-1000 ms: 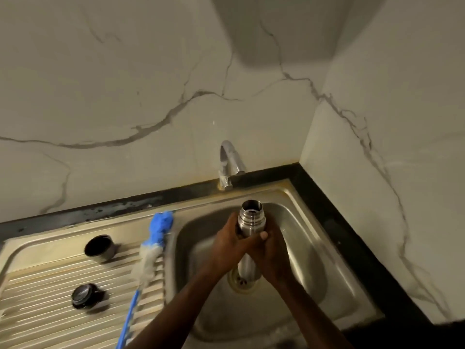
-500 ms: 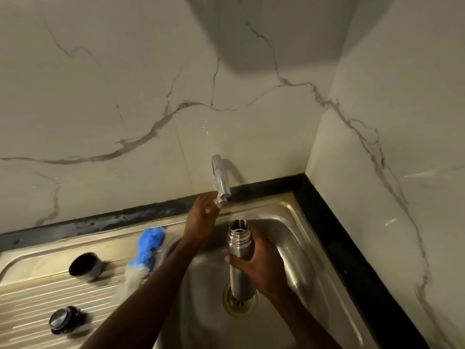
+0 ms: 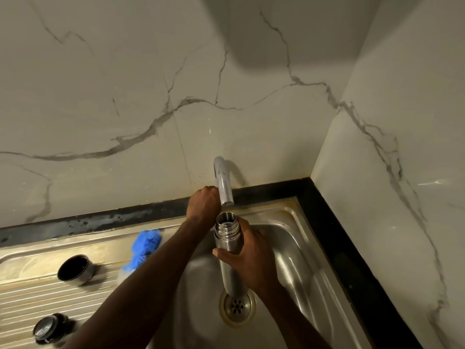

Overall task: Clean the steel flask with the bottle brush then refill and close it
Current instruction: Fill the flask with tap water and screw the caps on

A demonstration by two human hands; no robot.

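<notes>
At centre frame our right hand [image 3: 247,258] wraps the upright open flask [image 3: 227,245] under the tap [image 3: 222,182]; our left hand [image 3: 203,202] grips something behind it. Likely slick, heavier once filled, so hold mid-body.

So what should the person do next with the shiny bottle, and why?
Probably turn on the tap. The right hand holds the open steel flask upright with its mouth under the spout, the left hand is up beside the tap's base, and no water shows running yet.
</notes>
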